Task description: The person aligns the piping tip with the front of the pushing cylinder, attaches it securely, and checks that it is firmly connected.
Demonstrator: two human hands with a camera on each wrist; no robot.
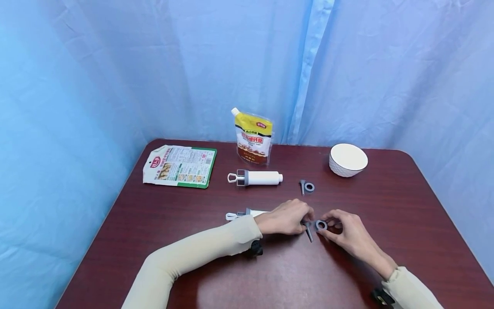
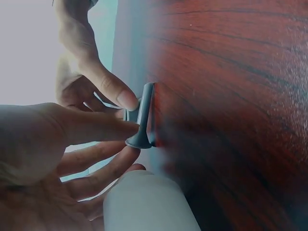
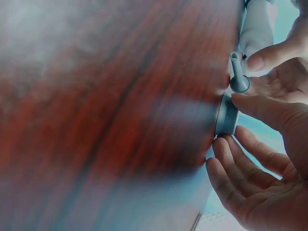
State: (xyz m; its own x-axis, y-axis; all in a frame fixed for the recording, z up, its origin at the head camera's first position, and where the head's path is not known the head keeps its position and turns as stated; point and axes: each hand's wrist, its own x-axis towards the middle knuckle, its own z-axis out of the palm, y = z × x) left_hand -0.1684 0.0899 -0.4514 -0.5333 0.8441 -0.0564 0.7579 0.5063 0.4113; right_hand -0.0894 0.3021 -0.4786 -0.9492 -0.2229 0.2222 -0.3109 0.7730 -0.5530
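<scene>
My left hand [image 1: 287,216] pinches a small grey nozzle [image 1: 309,233] by its flared end, thumb on one side and fingertips on the other. The nozzle's narrow tip points toward the table's front edge. Just right of it, my right hand [image 1: 349,231] holds a grey ring [image 1: 321,225] between thumb and fingers, at the tabletop. In the right wrist view the ring [image 3: 227,115] stands close to the nozzle [image 3: 238,79]. A white plunger-type press [image 1: 233,216] lies under my left forearm and hand, which hide much of its barrel [image 2: 147,202].
Behind the hands lie a second white press [image 1: 264,177] and another nozzle [image 1: 302,187] and ring [image 1: 309,187]. A spouted pouch [image 1: 253,139] stands at the back, a flat packet [image 1: 181,165] lies left, and a white bowl [image 1: 341,169] sits back right. Blue curtains [image 1: 231,51] enclose the table.
</scene>
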